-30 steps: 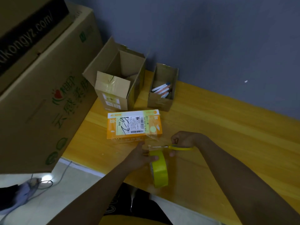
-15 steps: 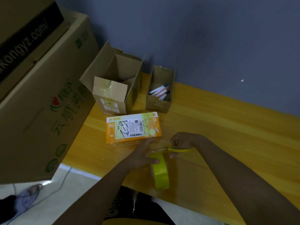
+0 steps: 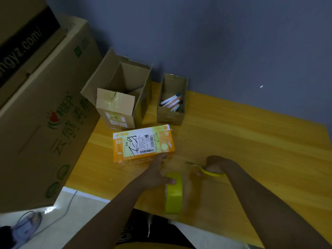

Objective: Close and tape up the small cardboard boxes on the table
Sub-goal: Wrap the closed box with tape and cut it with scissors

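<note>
Scissors (image 3: 206, 168) had drawn right, off the tape (image 3: 173, 193); orange box (image 3: 143, 143) shut.
Left hand (image 3: 158, 174) gripped tape, right hand (image 3: 214, 164) gripped scissors; brown box (image 3: 124, 97) and pen box (image 3: 171, 101) still open.

Blue-grey wall (image 3: 233, 42) (dim), wooden table (image 3: 251, 150)

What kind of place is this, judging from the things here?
Probably a home or small-office packing corner: a yellow wooden table against a bare blue-grey wall, large printed cardboard cartons stacked beside it, a yellow roll of tape.

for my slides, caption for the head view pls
Left hand on tape roll, right hand holding scissors by orange box.
</note>
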Demonstrator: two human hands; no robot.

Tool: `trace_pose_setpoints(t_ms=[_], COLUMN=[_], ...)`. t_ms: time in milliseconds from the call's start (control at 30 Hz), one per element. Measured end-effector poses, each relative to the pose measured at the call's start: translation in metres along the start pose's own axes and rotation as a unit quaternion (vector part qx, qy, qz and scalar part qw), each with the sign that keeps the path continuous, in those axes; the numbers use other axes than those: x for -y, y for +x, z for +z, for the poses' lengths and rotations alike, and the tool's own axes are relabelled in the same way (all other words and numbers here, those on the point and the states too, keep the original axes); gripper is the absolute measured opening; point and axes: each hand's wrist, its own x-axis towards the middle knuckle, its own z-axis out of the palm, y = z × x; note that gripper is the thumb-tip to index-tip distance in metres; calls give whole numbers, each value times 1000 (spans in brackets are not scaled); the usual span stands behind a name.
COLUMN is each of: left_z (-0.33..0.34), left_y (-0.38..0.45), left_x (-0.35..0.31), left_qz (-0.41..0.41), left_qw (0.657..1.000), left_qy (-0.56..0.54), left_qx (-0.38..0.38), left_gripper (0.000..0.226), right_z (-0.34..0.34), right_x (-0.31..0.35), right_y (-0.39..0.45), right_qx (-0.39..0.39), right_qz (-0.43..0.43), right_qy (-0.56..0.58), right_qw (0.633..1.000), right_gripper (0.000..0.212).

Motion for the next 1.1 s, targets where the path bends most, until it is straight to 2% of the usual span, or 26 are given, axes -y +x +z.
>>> trace_pose_setpoints(t_ms=[100,167,267,333,400,433,533,600,700,800,867,933,1100], left_z=[1,1,1,1,2,3,4,5,4,4,3,2,0], left_y=[1,2,1,1,0,0,0,1,4,6,7,8,10], left_x=[0,1,1,1,1,1,3,4,6,9,11,14,19], left_qz=[-5,-8,-14,-15,-14,-12,-3,0,-6,-16,-16,-21,-58], left_qw=[1000,1000,1000,1000,1000,999,999,998,995,994,994,995,993], left_qy=[-5,-10,-15,-21,-27,-31,-49,-65,-97,-111,-108,-101,-104], left_qx=[-6,-6,0,-1,-3,-5,-10,-9,-5,2,4,8,-4], left_gripper=[97,97,98,98,97,97,97,96,93,89,87,86,88], right_z=[43,62,64,55,45,39,28,32,39,39,38,37,31], right_x=[-1,8,28,44,63,72,92,96,98,98,99,101,107], right_y=[6,10,8,6,2,2,9,16,23,25,29,33,38], right_qx=[-158,-197,-227,-304,-356,-334,-155,-107,-135,-158,-174,-185,-213], right_qz=[41,49,67,2,-100,-133,-149,-134,-121,-117,-115,-104,-61], right_qy=[50,72,48,103,242,319,508,553,575,539,500,477,492], right_qw=[985,976,970,947,897,877,834,816,797,819,840,853,842], right_gripper=[47,41,28,22,19,18,9,7,14,8,28,34,31])
